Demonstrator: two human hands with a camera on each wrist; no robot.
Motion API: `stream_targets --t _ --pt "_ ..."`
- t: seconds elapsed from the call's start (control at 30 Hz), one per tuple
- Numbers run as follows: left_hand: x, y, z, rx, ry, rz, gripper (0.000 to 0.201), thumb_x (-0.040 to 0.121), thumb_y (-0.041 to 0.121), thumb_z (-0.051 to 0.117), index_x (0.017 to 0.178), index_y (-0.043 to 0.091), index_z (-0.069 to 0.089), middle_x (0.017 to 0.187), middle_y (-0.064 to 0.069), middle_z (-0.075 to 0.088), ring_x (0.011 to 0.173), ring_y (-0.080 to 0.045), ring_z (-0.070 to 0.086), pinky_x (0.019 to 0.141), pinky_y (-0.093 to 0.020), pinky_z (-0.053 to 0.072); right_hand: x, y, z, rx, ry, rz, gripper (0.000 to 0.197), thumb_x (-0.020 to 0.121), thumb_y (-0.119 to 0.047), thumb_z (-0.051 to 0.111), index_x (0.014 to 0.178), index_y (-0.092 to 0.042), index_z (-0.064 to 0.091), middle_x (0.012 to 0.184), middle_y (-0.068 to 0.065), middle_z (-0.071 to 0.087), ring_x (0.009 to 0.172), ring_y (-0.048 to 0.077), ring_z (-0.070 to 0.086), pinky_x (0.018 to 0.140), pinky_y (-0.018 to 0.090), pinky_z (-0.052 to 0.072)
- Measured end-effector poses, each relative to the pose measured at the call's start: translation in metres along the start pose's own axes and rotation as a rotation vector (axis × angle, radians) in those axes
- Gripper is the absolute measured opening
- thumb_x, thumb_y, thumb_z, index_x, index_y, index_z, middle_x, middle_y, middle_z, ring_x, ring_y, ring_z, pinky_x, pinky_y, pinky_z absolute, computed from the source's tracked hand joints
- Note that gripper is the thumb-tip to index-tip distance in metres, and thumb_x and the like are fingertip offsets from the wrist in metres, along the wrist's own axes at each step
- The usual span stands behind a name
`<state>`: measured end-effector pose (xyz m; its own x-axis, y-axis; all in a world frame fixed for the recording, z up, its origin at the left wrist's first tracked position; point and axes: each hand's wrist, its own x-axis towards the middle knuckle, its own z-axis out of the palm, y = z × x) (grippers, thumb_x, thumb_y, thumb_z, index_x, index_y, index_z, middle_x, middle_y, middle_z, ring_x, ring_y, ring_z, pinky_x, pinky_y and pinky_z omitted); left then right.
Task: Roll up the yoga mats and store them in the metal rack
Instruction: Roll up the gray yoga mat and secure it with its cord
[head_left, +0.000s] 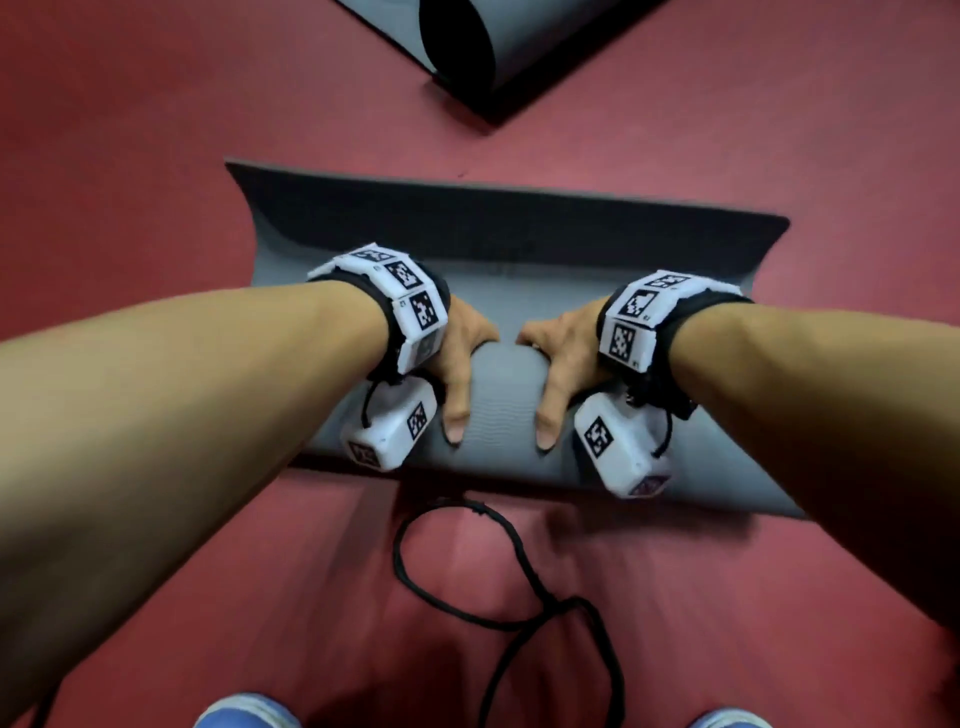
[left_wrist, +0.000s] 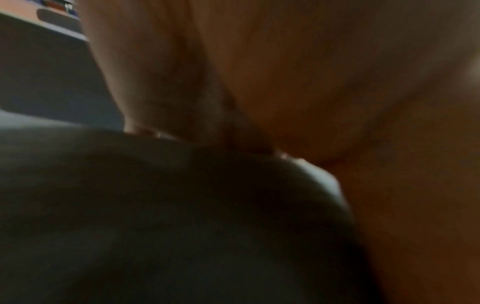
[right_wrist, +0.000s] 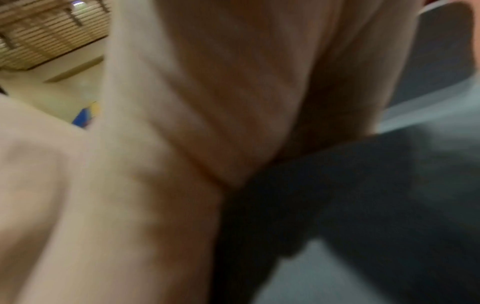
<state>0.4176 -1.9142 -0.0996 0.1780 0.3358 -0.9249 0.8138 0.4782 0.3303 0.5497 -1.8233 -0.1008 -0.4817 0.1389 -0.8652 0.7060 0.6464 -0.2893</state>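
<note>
A grey yoga mat (head_left: 501, 395) lies across the red floor, most of it rolled into a thick roll near me. Its last flat stretch (head_left: 519, 234) extends away from me, with the far edge curling up. My left hand (head_left: 460, 358) and right hand (head_left: 558, 358) sit side by side on the middle of the roll. Their fingers wrap over its far side and the thumbs point back at me. In the blurred wrist views my left palm (left_wrist: 285, 82) and my right palm (right_wrist: 207, 102) press on the dark mat (left_wrist: 155, 226) (right_wrist: 363, 205). No metal rack is in view.
A second grey mat (head_left: 540, 47), partly rolled with a dark open end, lies at the top of the head view. A black cord (head_left: 519, 571) loops on the red floor (head_left: 156, 130) between the roll and my blue shoes (head_left: 244, 714).
</note>
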Motion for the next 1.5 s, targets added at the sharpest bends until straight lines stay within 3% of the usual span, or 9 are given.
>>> stream_targets --t 0.13,0.27,0.5,0.6,0.73,1.03,1.23,1.37,1.5 --pt "0.014 0.004 0.027 -0.003 -0.190 -0.049 0.079 0.056 0.020 0.095 0.125 0.020 0.058 0.114 0.004 0.072 0.108 -0.017 0.068 0.096 -0.042 0.054 -0.003 0.010 0.034 0.174 -0.327 0.045 0.098 0.057 -0.021 0.093 0.139 -0.028 0.041 0.123 -0.004 0.060 0.107 0.017 0.064 0.088 0.034 0.056" --pt "-0.001 -0.006 0.006 0.022 0.237 0.010 0.091 0.059 0.035 0.092 0.138 0.028 0.048 0.131 0.009 0.058 0.117 -0.014 0.057 0.104 -0.035 0.046 -0.005 0.019 0.006 0.143 -0.096 -0.014 0.091 0.070 -0.025 0.086 0.147 -0.027 0.037 0.145 -0.002 0.045 0.130 0.021 0.048 0.101 0.033 0.044" --pt "0.002 -0.017 -0.008 0.304 0.981 -0.198 0.034 0.099 0.043 0.045 0.119 0.021 0.061 0.121 -0.010 0.060 0.112 -0.036 0.056 0.086 -0.042 0.044 -0.007 0.013 -0.016 -0.105 0.543 -0.066 0.029 0.092 -0.028 0.058 0.119 -0.029 0.067 0.125 0.001 0.066 0.111 0.024 0.059 0.090 0.024 0.041" --pt "0.008 -0.010 -0.007 0.333 1.024 -0.250 0.034 0.102 0.040 0.043 0.122 0.017 0.057 0.120 -0.016 0.058 0.110 -0.041 0.057 0.076 -0.042 0.041 -0.001 -0.009 0.003 -0.207 0.437 -0.096 0.089 0.069 -0.078 0.062 0.138 -0.024 0.046 0.133 0.004 0.053 0.120 0.029 0.051 0.098 0.041 0.041" --pt "0.007 -0.009 -0.010 0.358 1.072 -0.219 0.037 0.103 0.043 0.034 0.118 0.017 0.055 0.116 -0.021 0.061 0.106 -0.045 0.058 0.075 -0.040 0.040 0.007 -0.009 0.015 -0.324 0.511 -0.053 0.123 0.042 -0.086 0.070 0.143 -0.028 0.030 0.134 0.007 0.042 0.124 0.033 0.045 0.098 0.052 0.041" --pt "0.014 0.008 -0.007 0.323 1.175 -0.072 0.062 0.089 0.064 0.043 0.130 0.018 0.049 0.138 -0.009 0.049 0.127 -0.032 0.043 0.100 -0.046 0.033 0.018 0.019 -0.026 -0.151 0.933 0.048 0.041 0.101 -0.044 0.031 0.121 -0.016 0.053 0.120 0.014 0.063 0.109 0.037 0.058 0.085 0.041 0.041" --pt "0.020 -0.001 -0.009 0.525 0.967 -0.139 0.129 0.059 0.073 0.074 0.153 0.010 0.012 0.159 -0.011 0.019 0.148 -0.031 0.013 0.117 -0.055 0.018 0.023 0.030 -0.009 -0.257 1.079 0.024 0.049 0.096 -0.051 0.036 0.122 -0.013 0.052 0.125 0.015 0.053 0.118 0.036 0.046 0.097 0.047 0.035" --pt "0.028 0.001 -0.005 0.553 1.071 -0.191 0.121 0.068 0.048 0.082 0.154 0.010 0.006 0.159 -0.014 0.013 0.147 -0.035 0.011 0.112 -0.055 0.022 0.018 0.020 0.001 -0.526 1.112 -0.279 0.032 0.081 -0.034 0.049 0.084 -0.005 0.059 0.081 0.020 0.058 0.074 0.039 0.056 0.058 0.040 0.037" --pt "0.033 0.005 0.009 0.577 1.168 -0.146 0.103 0.075 0.032 0.074 0.154 0.011 0.010 0.146 -0.016 0.027 0.129 -0.037 0.032 0.094 -0.047 0.034 0.013 0.003 0.008 -0.510 0.953 -0.299 0.026 0.089 -0.030 0.049 0.089 -0.006 0.060 0.084 0.019 0.062 0.078 0.041 0.061 0.058 0.036 0.030"
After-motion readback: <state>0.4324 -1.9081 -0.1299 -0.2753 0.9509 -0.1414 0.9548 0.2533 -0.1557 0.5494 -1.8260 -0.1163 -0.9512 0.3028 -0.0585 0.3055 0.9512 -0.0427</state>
